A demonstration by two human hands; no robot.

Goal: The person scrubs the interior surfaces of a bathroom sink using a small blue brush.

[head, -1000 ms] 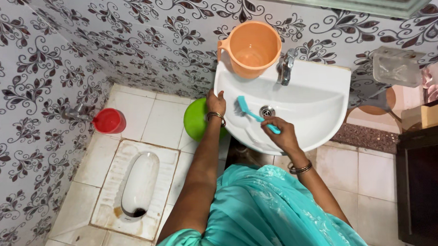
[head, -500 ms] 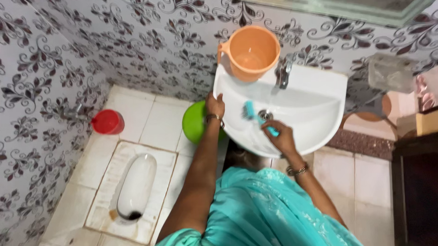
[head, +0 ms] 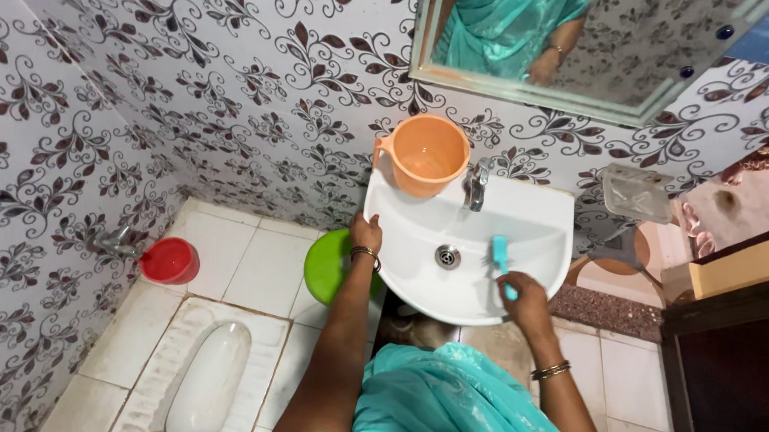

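Observation:
A white wall basin [head: 538, 215] hangs in front of me, with a metal tap [head: 477, 184] at its back and a drain [head: 446, 256] in the bowl. My left hand [head: 365, 234] rests on the basin's left rim. My right hand [head: 524, 296] grips a blue brush [head: 500, 256] whose head lies against the inside of the bowl on the right. An orange plastic mug [head: 422, 155] stands on the basin's back left corner.
A green bucket [head: 328, 267] sits on the floor under the basin's left side. A red mug [head: 170, 261] stands below a wall tap [head: 113, 244]. A floor-level toilet pan [head: 205, 388] lies at lower left. A mirror [head: 583, 39] hangs above, a dark cabinet [head: 730, 357] at right.
My right hand has moved the brush from near the drain to the right side of the bowl. The view has tilted up, bringing the mirror into sight. My left hand stays on the rim.

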